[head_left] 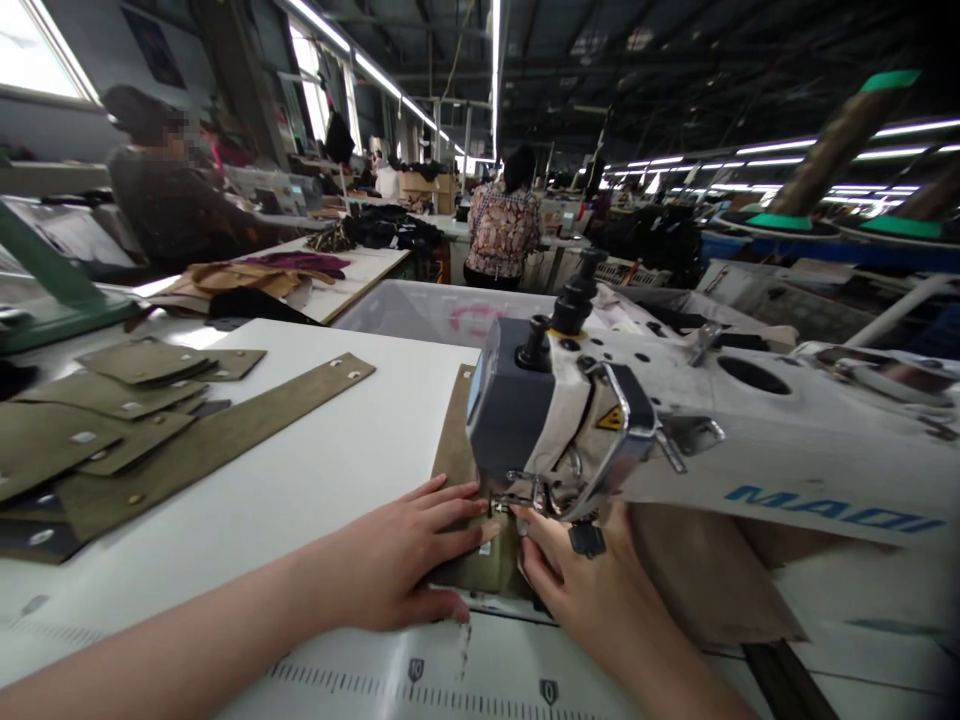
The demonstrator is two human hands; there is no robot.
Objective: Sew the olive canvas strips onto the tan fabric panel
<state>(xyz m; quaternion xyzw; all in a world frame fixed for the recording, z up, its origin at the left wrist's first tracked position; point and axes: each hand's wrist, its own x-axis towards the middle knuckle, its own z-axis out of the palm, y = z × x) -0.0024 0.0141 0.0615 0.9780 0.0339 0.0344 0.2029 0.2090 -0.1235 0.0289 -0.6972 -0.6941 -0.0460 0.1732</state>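
An olive fabric strip (452, 430) runs under the head of a white and grey sewing machine (517, 400). My left hand (420, 550) lies on the fabric left of the needle area, fingers spread and flat. On the right side of the needle, my right hand (577, 570) has its thumb and fingers pressed together at the fabric's edge, partly hidden by the machine head. Small white marks show on the olive piece between the hands.
Olive pieces with metal snaps (150, 400) are stacked at the left on the white table (360, 450). A brown fabric piece (712, 580) lies under the machine arm. Behind are a plastic bin (405, 310), two people and thread cones (840, 150) at the right.
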